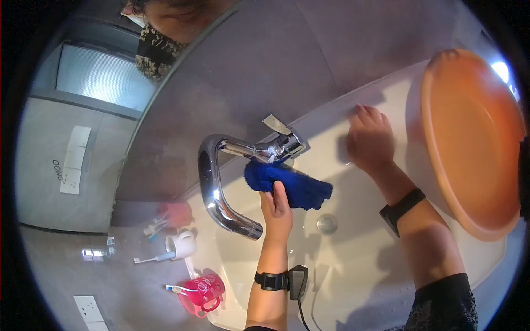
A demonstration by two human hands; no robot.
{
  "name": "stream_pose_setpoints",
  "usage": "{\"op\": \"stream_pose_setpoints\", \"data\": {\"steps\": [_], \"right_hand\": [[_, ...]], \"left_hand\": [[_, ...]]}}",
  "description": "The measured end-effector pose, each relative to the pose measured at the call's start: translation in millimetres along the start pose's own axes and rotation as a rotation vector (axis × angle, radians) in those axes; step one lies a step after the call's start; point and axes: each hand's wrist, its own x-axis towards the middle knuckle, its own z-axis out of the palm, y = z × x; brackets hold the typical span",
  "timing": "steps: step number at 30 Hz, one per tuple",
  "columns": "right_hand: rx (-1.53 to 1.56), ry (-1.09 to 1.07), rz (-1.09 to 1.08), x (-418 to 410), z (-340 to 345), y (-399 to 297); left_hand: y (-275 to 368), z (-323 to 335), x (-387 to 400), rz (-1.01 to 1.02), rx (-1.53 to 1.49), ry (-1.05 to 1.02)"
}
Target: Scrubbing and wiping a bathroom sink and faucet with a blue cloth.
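My left hand (278, 207) grips a folded blue plush cloth (300, 186), its thumb on top. The cloth lies against the lower part of a chrome faucet (211, 182), whose lever handle (277, 124) points up and left. Below and to the right is the white sink (348, 265) with a round metal drain (327, 224). My right hand (370, 138) is at the sink's back ledge, knuckles up and fingers bent. Its palm side is hidden, so whether it holds anything is unclear.
An orange plastic basin (472, 140) stands tilted at the right of the sink. At left are a pink cup (205, 289) with toothbrushes and a white mug (182, 244) with a toothbrush (155, 257). A mirror (103, 78) reflects part of a person. A cable (303, 316) trails from my left wrist.
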Motion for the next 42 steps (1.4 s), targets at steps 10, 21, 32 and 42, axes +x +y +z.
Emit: {"op": "stream_pose_setpoints", "data": {"steps": [10,21,32,42], "right_hand": [[0.003,0.188,-0.074,7,0,-9],[0.017,0.180,-0.062,7,-5,-7],[0.021,0.086,-0.011,3,-2,0],[0.063,0.053,0.014,2,-3,-4]], "left_hand": [[-1,7,45,0.349,-0.035,0.261],[50,-1,64,0.160,-0.173,0.312],[85,-15,74,0.097,-0.437,0.265],[13,17,46,0.205,-0.385,0.164]]}}
